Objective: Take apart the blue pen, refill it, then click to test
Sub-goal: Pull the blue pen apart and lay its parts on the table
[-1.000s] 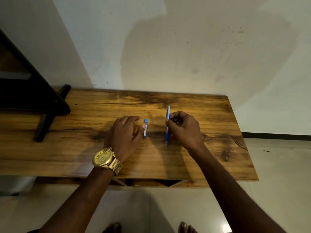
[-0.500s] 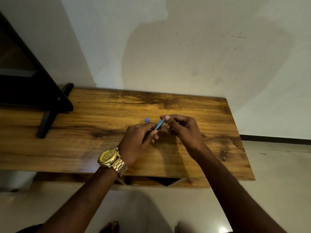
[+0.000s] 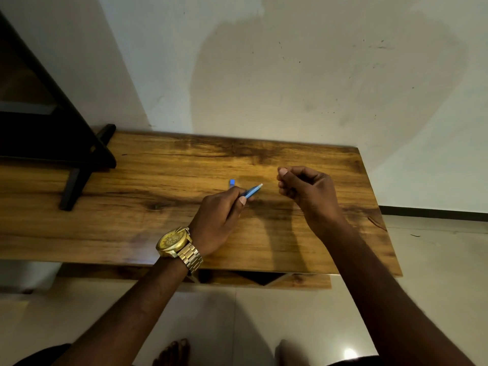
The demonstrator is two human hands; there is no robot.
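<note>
From the head camera we see our left hand (image 3: pixel 219 217) over the wooden desk (image 3: pixel 132 207), its grip closed round the blue pen barrel (image 3: pixel 252 191). The barrel sticks out past the thumb and fingers, up and to the right of the grip, its pale open end pointing toward our right hand (image 3: pixel 306 194). Just beyond the left grip, a little to its upper left, a small blue pen piece (image 3: pixel 232 182) lies on the desk, apart from the barrel. Our right hand hangs to the right of the barrel's end, near it and not touching, with thumb and fingers curled and pinched together; whether they hold anything we cannot tell. A gold wristwatch (image 3: pixel 173 241) sits on the left wrist. At the desk's far left stands a black stand (image 3: pixel 87 154).
</note>
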